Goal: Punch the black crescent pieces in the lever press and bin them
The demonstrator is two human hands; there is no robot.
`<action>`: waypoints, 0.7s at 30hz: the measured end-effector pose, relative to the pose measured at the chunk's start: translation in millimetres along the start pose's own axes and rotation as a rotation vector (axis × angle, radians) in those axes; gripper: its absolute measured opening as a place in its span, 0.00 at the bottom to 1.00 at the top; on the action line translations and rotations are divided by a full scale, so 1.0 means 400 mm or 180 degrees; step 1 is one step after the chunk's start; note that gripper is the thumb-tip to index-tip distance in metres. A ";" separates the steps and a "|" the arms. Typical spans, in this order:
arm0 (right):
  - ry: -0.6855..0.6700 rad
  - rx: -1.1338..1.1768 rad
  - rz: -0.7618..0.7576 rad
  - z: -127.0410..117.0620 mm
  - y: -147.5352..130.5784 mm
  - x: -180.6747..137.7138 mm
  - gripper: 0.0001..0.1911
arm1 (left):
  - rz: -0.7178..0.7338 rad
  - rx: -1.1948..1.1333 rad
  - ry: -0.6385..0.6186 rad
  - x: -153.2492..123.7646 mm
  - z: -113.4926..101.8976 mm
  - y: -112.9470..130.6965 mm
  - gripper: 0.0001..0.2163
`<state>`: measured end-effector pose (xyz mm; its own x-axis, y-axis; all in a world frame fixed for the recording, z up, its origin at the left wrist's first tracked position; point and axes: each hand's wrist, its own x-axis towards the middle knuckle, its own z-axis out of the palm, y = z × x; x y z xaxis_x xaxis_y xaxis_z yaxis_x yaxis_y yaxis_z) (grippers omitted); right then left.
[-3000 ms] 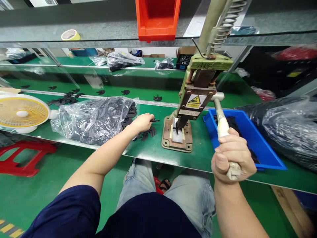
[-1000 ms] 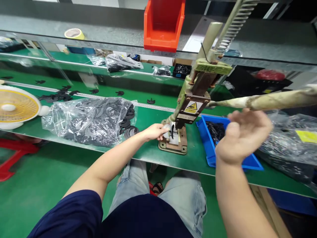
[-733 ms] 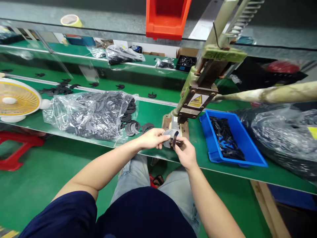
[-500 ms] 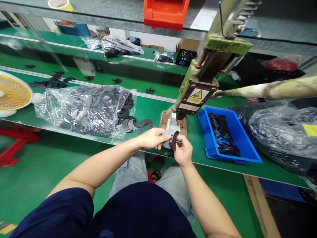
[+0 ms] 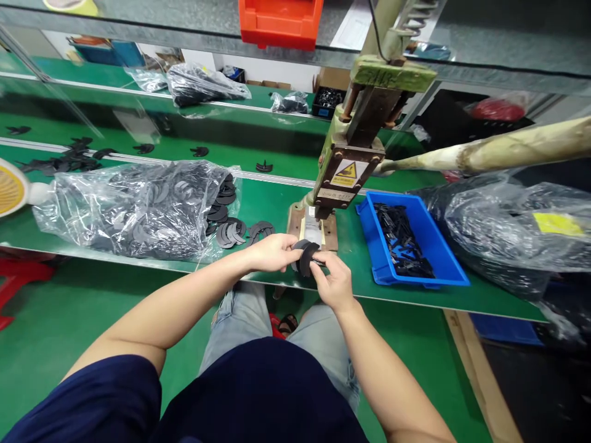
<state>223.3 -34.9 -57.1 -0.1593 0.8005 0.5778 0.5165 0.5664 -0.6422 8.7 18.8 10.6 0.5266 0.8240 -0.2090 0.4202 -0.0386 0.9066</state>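
Between my two hands, just in front of the hand press base (image 5: 329, 232), is a black curved plastic piece (image 5: 305, 259). My left hand (image 5: 273, 251) pinches its grey left side, where a second curved layer may overlap it. From the right, my right hand (image 5: 333, 280) is closed on a small dark part against the curved piece; its shape is mostly hidden by the fingers. Loose dark curved pieces (image 5: 261, 231) lie on the green table left of my left hand, beside a clear plastic bag (image 5: 138, 209) full of similar pieces.
A blue bin (image 5: 443, 255) of small black parts stands right of the press (image 5: 344, 169). The press lever (image 5: 498, 147) reaches out to the right above a large plastic bag (image 5: 498, 227). An orange bin (image 5: 281, 21) sits on the overhead shelf. A fan (image 5: 12, 187) stands at left.
The black curved piece has turned and now overlaps the grey one more closely. My right hand's fingers have shifted on the parts. The whole view has swung slightly right.
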 end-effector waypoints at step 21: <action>0.0047 0.0015 -0.0370 -0.035 -0.008 -0.018 0.14 | 0.0229 -0.1593 -0.0290 -0.014 0.058 -0.059 0.27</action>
<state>234.4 -45.4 -52.3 -0.2056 0.7263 0.6559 0.4913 0.6563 -0.5727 13.0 2.2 -18.1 0.6128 0.7758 -0.1505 -0.0131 0.2004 0.9796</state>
